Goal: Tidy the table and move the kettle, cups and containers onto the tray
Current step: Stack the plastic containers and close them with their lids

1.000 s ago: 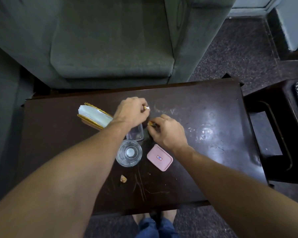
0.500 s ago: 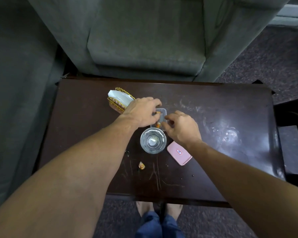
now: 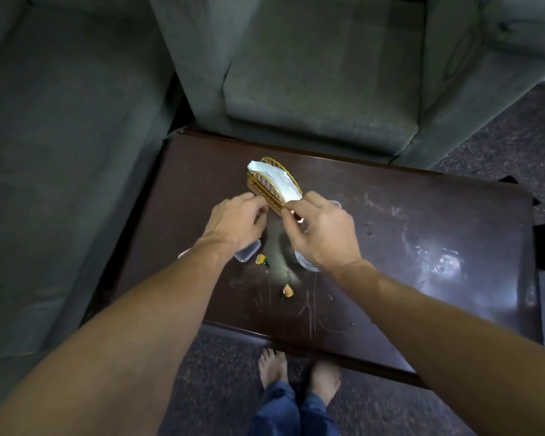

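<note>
On the dark wooden table (image 3: 390, 278), my left hand (image 3: 233, 223) hovers with curled fingers beside the gold wire napkin holder (image 3: 265, 190); I see nothing in its fingers. My right hand (image 3: 323, 234) pinches a small orange-white scrap (image 3: 300, 219) at its fingertips, just in front of the holder. A clear plastic container (image 3: 248, 251) lies under my left wrist. Another clear corner (image 3: 335, 203) shows behind my right hand. The drinking glass (image 3: 306, 264) is mostly hidden under my right wrist. No kettle or tray is in view.
Two orange scraps (image 3: 260, 259) (image 3: 287, 291) lie on the table in front of my hands. A pale pinkish edge (image 3: 183, 254) shows left of my left forearm. Grey sofas (image 3: 312, 89) stand behind and left of the table. My feet (image 3: 296, 372) are at its near edge.
The view has swung left. Both hands have moved off the small clear container and up to the napkin holder. My right hand now pinches a scrap.
</note>
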### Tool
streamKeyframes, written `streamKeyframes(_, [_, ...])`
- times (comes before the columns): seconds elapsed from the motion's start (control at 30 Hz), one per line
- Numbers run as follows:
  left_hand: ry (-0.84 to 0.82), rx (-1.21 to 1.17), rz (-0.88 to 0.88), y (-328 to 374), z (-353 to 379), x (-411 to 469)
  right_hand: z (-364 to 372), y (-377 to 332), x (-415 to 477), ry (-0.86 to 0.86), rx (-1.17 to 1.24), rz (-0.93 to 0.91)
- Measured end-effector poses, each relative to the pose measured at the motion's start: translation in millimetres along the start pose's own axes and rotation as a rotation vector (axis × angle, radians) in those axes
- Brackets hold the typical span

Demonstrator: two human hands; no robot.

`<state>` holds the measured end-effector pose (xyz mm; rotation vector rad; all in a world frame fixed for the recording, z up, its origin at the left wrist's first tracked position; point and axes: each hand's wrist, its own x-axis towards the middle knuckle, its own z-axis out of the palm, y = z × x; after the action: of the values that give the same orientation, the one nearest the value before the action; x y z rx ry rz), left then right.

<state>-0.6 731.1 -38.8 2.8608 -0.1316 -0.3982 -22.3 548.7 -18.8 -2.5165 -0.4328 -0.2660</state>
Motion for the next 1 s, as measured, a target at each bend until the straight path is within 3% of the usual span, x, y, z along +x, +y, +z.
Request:
streamKeyframes(0.13, [0.017,-0.018,-0.113,-15.1,5.0,-27.0,17.4,-38.9,-17.4,-0.138,0.028,-0.044])
streamKeyframes(0.27, [0.031,0.012,-0.311,-37.3,13.9,-49.0,46.6,-59.7,-40.7,-0.350,-0.022,0.115])
streamKeyframes(0.43, [-0.152,-0.011,-0.540,-78.2,32.8,-72.0,77.9,-68.2,-53.4,-0.478,-0.084,0.180])
streamKeyframes(0.57, [-0.219,0.015,-0.483,-101.4,52.2,-76.0,99.0,-70.3,-51.5,-0.499,-0.095,0.180])
streamKeyframes(0.8, [-0.138,0.017,-0.417,-124.3,56.8,-65.4,117.3,-74.9,-46.9,-0.469,-0.101,0.159])
streamKeyframes(0.9, [0.020,-0.098,-0.397,-131.9,46.4,-66.3,114.9,-78.3,-43.8,-0.377,-0.054,0.155])
streamKeyframes(1.0, [0.261,-0.163,-0.181,-132.3,34.4,-66.6,106.8,-83.7,-35.2,-0.319,0.177,0.299])
